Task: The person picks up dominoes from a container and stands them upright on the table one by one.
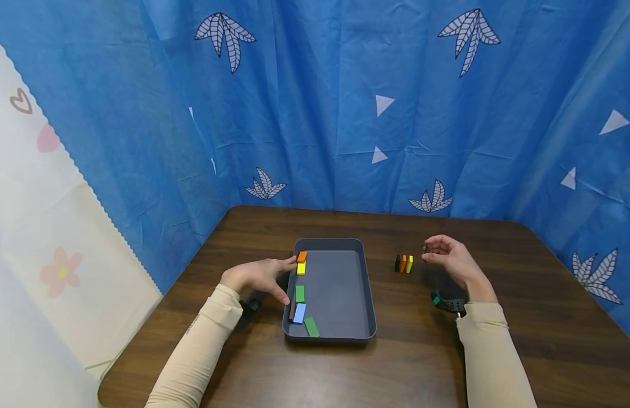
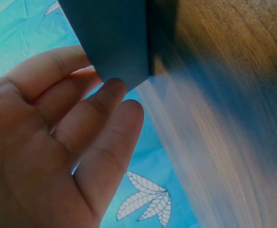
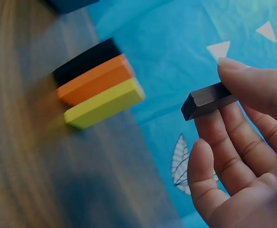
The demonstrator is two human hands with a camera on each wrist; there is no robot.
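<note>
My right hand (image 1: 451, 259) pinches a small dark brown block (image 3: 206, 101) between thumb and fingers, held up above the table. Just left of it, black (image 3: 87, 61), orange (image 3: 98, 80) and yellow (image 3: 105, 103) blocks stand on edge in a short row. At the left side of the grey tray (image 1: 340, 334) is my left hand (image 1: 261, 276), its fingers loosely bent and spread along the rim. The index fingertip reaches an orange block (image 1: 302, 256) inside the tray. The thumb tip lies over the rim near a brown block (image 1: 292, 310).
Along the tray's left side are also a yellow block (image 1: 301, 268), a green block (image 1: 300, 293), a light blue block (image 1: 299, 313) and another green block (image 1: 311, 327). The brown wooden table (image 1: 412, 351) ends at a blue curtain (image 1: 315, 113) behind.
</note>
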